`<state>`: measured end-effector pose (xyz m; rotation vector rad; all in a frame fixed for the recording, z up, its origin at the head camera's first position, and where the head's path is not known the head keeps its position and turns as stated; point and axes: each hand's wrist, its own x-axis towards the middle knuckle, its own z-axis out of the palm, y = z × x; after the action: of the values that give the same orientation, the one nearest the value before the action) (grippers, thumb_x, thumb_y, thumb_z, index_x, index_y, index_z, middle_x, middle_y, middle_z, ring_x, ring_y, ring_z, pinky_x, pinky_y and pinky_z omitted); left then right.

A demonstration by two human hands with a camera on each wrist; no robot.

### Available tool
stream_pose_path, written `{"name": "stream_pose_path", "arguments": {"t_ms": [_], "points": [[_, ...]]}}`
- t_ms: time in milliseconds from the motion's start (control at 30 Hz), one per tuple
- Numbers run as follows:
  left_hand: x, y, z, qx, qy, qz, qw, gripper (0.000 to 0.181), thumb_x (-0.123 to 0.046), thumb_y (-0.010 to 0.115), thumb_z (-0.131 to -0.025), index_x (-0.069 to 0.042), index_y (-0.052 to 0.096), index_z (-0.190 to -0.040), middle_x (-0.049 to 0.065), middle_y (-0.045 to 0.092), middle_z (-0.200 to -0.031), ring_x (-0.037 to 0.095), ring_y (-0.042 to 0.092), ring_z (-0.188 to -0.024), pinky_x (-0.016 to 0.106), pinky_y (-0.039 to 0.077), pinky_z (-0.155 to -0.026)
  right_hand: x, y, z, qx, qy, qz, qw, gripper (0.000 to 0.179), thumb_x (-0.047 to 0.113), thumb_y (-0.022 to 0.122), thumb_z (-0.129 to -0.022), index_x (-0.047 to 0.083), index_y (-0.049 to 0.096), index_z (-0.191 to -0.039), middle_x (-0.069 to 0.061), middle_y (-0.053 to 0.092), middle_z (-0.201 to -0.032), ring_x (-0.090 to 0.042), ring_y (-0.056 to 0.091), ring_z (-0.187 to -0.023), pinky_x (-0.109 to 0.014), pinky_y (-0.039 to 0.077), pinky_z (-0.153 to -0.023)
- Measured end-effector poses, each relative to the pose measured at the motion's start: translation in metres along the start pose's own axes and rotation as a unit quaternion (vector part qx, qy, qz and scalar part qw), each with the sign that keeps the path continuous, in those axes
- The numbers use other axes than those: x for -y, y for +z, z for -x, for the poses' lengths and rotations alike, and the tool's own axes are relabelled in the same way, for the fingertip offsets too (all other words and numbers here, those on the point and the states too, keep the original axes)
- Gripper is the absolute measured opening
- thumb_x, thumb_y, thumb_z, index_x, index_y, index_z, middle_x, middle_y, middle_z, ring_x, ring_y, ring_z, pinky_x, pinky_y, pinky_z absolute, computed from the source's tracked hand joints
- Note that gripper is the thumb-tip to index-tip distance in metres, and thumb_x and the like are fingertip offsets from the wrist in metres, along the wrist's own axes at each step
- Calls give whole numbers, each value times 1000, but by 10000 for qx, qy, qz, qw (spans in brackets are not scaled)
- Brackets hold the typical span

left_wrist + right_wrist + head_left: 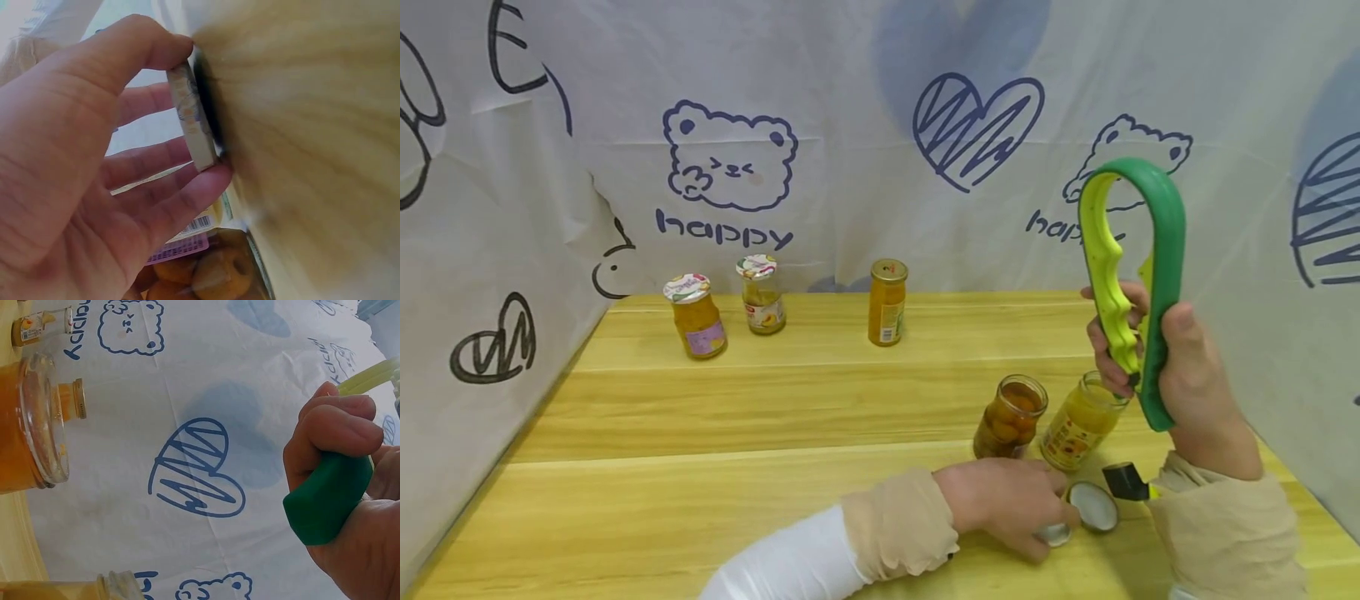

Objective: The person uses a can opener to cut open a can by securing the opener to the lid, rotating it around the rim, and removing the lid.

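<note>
In the head view my left hand (1000, 504) is low over the table at front right. Its thumb and fingers pinch the edge of a jar lid (192, 119), close against the wood. A second jar lid (1093, 507) lies beside the fingers with its pale inside up. My right hand (1198, 383) is raised at the right and grips a green and yellow jar opener (1171, 225), its loop pointing up. Two jars without lids stand just beyond the left hand: one of brown round fruit (1006, 423), the other of yellow fruit (1075, 433), partly overlapped by the right hand.
Three lidded jars stand toward the back: an orange one with a purple label (698, 321), a clear-topped one (763, 296) and a tall orange one (887, 304). A printed white cloth (850, 150) hangs behind the wooden table (700, 408).
</note>
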<state>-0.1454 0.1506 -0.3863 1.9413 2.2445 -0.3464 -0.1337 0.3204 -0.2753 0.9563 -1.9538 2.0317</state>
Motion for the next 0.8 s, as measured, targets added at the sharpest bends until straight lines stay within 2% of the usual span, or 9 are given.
{"name": "stream_pose_path", "arguments": {"t_ms": [167,367,600,800], "points": [[-1,2,-2,4,-189,-68,9998,47,-53,59,-99,-45,52,-145,-15,54,-134,1,50,-113,18,46,-96,0,1,-1,-51,91,88,9999,63,51,40,-110,-2,54,-139,-3,63,-84,-20,44,-49,-38,30,-36],[0,4,-2,-10,-225,-30,9997,50,-53,54,-103,-44,47,-152,-14,50,-148,1,48,-130,16,42,-109,-2,2,-1,56,22,76,10000,60,49,41,-110,-3,55,-138,-3,63,-83,-20,44,-48,-38,30,-36],[0,5,-2,-57,-282,7,9996,47,-53,56,-103,-45,48,-149,-16,53,-141,1,49,-128,16,43,-107,-2,2,0,43,54,83,9999,60,49,42,-110,-2,55,-138,-3,63,-83,-19,45,-48,-39,30,-36],[0,3,-1,57,-333,160,9993,52,-52,58,-102,-48,43,-152,-14,48,-150,4,47,-136,20,43,-112,1,4,1,-119,237,271,9993,62,51,40,-110,-2,54,-138,-2,63,-82,-18,44,-49,-39,30,-37]]}}
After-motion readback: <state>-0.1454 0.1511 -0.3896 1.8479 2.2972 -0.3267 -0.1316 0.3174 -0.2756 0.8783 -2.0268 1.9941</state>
